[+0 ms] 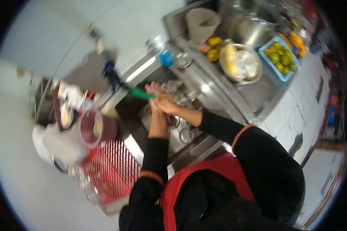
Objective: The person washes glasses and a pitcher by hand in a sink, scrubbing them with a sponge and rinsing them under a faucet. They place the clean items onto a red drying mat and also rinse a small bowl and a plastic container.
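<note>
My two hands meet above the sink (121, 109), at the end of a green hose (140, 93) fixed to the tap (111, 75). My left hand (153, 87) reaches forward with its fingers stretched out. Across its palm and wrist lies my right hand (165, 103), its fingers closed against the left hand; some blur hides their exact shape. Below them in the sink are several glasses, one glass (187, 135) near the front edge. The hose end covers part of the left hand.
A red rack (115, 169) with glasses stands left, beside a pink bucket (86, 131). On the right counter are a bowl (241, 81), a blue basket (264, 50) of green fruit and a large metal pot (245, 32). A blue-topped container (166, 57) sits behind the sink.
</note>
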`<action>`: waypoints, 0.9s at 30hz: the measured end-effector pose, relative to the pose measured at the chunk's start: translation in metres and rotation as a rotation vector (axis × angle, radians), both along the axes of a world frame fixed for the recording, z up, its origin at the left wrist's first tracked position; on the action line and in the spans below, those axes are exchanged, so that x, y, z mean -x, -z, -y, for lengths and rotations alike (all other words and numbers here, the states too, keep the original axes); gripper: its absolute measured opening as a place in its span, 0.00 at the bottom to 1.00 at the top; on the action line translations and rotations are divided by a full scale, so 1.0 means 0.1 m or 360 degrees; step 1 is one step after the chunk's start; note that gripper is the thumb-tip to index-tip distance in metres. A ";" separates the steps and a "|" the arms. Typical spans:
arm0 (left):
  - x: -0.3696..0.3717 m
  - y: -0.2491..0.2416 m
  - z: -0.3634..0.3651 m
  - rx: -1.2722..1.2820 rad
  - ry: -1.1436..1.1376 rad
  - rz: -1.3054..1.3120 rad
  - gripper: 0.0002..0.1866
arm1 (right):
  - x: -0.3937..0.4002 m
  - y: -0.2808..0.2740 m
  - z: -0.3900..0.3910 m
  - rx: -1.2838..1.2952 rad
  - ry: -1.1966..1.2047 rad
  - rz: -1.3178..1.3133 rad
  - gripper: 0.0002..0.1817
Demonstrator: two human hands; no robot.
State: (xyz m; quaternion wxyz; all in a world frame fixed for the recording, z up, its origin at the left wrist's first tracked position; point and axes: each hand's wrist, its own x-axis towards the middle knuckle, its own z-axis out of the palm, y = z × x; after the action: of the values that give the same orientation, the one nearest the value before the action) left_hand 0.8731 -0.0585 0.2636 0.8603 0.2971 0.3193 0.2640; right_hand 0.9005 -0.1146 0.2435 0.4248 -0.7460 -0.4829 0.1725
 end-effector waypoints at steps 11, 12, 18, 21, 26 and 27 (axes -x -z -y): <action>0.24 0.62 -0.13 0.0215 0.0617 0.1586 0.20 | 0.21 0.28 -0.07 -0.0470 0.0298 0.0239 0.17; 0.26 0.50 -0.03 0.0285 0.0542 0.1341 0.19 | -0.06 0.59 -0.19 -0.0343 0.0348 -0.0125 0.18; 0.23 0.81 -0.22 0.0159 0.0768 0.1543 0.18 | 0.21 0.29 -0.06 0.0018 0.0015 -0.0296 0.24; 0.29 -0.01 0.08 0.0134 0.0079 0.0688 0.17 | 0.04 0.23 -0.25 -0.0399 0.0452 -0.0121 0.25; 0.57 -0.33 -0.14 0.0016 0.0318 0.0519 0.25 | -0.36 -0.34 -0.23 -0.0325 0.0198 -0.1230 0.21; 0.62 -0.31 -0.22 -0.0030 0.0135 0.0418 0.25 | -0.33 -0.31 -0.22 -0.0227 0.0108 -0.1115 0.18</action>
State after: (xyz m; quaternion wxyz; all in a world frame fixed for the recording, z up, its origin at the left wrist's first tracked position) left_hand 0.8113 -0.0367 0.2950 0.9022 0.2813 0.1885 0.2671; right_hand 0.9340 -0.0925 0.2740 0.6211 -0.6258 -0.2936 0.3693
